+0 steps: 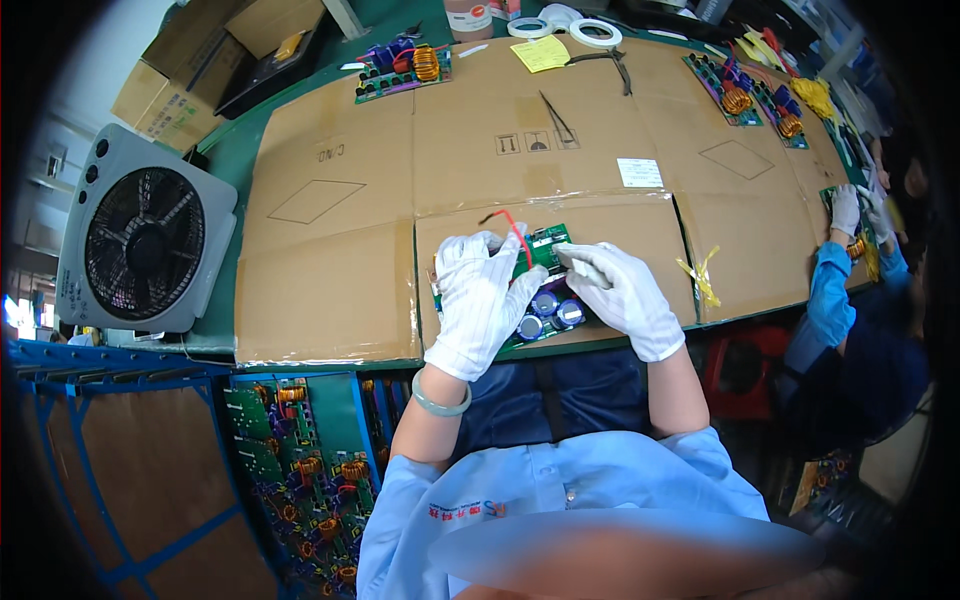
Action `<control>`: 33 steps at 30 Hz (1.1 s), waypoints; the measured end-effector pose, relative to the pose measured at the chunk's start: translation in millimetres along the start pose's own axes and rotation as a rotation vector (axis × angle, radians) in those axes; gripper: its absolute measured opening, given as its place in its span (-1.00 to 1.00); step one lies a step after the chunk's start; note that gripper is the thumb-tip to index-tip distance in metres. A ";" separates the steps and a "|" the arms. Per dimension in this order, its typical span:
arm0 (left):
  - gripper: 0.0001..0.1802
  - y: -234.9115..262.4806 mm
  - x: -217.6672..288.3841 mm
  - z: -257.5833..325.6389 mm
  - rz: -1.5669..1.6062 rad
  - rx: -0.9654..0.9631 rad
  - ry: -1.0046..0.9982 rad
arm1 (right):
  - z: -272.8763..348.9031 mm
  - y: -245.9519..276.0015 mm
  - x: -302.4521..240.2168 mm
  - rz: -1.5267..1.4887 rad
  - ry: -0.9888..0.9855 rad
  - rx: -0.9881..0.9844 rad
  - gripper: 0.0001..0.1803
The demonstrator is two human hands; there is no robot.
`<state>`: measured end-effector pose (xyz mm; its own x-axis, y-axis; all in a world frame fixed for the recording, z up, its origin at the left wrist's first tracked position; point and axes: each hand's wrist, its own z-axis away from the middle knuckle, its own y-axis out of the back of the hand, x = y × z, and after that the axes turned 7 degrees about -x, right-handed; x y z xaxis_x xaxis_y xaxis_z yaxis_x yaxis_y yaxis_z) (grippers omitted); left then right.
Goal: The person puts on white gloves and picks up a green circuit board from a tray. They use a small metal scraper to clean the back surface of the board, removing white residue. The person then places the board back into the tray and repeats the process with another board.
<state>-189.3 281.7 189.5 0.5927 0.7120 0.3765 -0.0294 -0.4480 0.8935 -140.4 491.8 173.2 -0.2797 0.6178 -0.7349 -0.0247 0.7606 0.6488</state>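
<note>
A green circuit board [545, 290] with silvery blue capacitors lies on the cardboard-covered bench [340, 290] at its near edge, under both gloved hands. The left hand [485, 300] lies flat over the board's left part, fingers together and pressing on it, with a red wire [515, 232] rising just past its fingertips. The right hand [620, 292] rests on the board's right edge, its fingers pinched on a small white piece [580, 262]. Well beyond the hands lie tweezers [557, 118], a yellow note [541, 54] and tape rolls [595, 32]. Far to the left of the left hand stands a box fan [145, 240]; far right of the right hand, another person's gloved hand [846, 208] works.
</note>
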 end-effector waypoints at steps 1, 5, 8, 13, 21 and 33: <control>-0.54 -1.6 1.3 -0.8 0.041 0.011 -0.022 | 3.8 3.5 2.8 -0.049 -0.010 0.017 -0.65; -0.59 -3.1 -4.9 1.1 0.623 -0.058 -0.164 | 17.9 14.0 12.1 -0.424 -0.321 -0.080 -0.64; -0.57 -6.4 -1.5 2.0 1.315 -0.158 0.046 | 20.9 13.3 3.9 -0.191 -0.144 0.049 -0.64; -0.36 4.6 1.3 3.1 1.580 0.066 0.128 | 12.8 -2.9 1.9 -0.056 -0.004 0.115 -0.71; -0.45 -13.7 -20.0 20.8 1.630 0.332 -0.117 | -1.4 -6.4 3.4 -0.175 -0.192 -0.135 -0.75; -0.80 21.6 -12.2 85.3 0.251 0.256 0.001 | 51.8 -3.3 29.7 -1.016 -0.492 -0.027 -0.76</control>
<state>-128.5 217.2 183.3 0.5922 0.5626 0.5769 0.0287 -0.7302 0.6827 -99.0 518.0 139.0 0.2903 -0.2690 -0.9183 -0.0477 0.9544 -0.2947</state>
